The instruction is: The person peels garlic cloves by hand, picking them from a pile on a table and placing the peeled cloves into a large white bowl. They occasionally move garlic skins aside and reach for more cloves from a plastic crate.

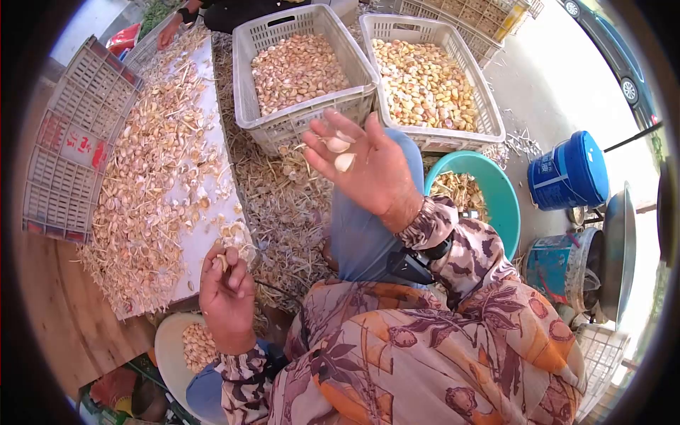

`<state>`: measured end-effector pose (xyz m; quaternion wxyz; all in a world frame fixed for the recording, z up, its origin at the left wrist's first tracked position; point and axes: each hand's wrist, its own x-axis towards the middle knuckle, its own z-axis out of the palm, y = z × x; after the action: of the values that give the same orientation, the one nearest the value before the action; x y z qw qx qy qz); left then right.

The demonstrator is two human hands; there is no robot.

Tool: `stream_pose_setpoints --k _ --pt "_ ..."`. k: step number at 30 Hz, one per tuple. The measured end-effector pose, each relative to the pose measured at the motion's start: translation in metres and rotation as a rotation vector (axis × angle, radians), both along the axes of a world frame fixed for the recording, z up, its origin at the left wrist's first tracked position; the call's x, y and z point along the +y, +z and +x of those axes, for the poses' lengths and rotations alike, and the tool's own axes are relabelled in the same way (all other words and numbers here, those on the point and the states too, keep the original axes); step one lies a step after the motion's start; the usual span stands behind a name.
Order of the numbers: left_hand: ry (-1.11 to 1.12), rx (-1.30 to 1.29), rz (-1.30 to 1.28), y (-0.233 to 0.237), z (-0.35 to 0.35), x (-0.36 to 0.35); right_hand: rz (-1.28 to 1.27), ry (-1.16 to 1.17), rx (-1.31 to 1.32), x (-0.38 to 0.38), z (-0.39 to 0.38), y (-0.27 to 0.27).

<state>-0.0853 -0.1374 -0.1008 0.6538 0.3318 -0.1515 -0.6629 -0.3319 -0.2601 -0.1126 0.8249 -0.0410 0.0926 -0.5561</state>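
My right hand is turned palm up with its fingers spread, and a few pale peeled garlic cloves lie on it. It is above my knee, just in front of two crates. Lower left, my left hand has its fingers curled around a small garlic clove. This hand is beside the near edge of a white board, which carries a big heap of unpeeled garlic. Below it stands a pale tub with cloves inside.
Two grey crates of cloves stand ahead. A teal basin with garlic scraps is right of my knee, near a blue bucket. An empty crate leans at left. Another person's hand reaches over the board's far end.
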Motion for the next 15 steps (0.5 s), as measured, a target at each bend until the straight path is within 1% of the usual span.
stream_pose_setpoints --k 1,2,4,7,13,15 --pt "0.049 -0.028 0.052 0.0 -0.001 -0.002 -0.078 -0.035 -0.02 -0.001 -0.003 0.005" --pt "0.086 -0.038 0.047 0.003 -0.002 -0.001 -0.083 0.001 -0.032 0.001 -0.002 0.005" --pt "0.027 0.043 0.008 0.006 -0.007 -0.007 -0.15 -0.036 -0.13 -0.004 0.0 0.007" --pt "0.022 0.111 -0.043 0.0 -0.003 -0.003 -0.146 0.037 -0.186 0.003 0.013 0.008" --pt "0.12 0.182 -0.023 -0.026 0.001 0.0 -0.068 0.175 -0.161 0.025 0.067 0.012" --pt "0.176 0.196 -0.015 -0.034 -0.001 0.001 -0.099 0.231 -0.059 0.033 0.091 0.014"
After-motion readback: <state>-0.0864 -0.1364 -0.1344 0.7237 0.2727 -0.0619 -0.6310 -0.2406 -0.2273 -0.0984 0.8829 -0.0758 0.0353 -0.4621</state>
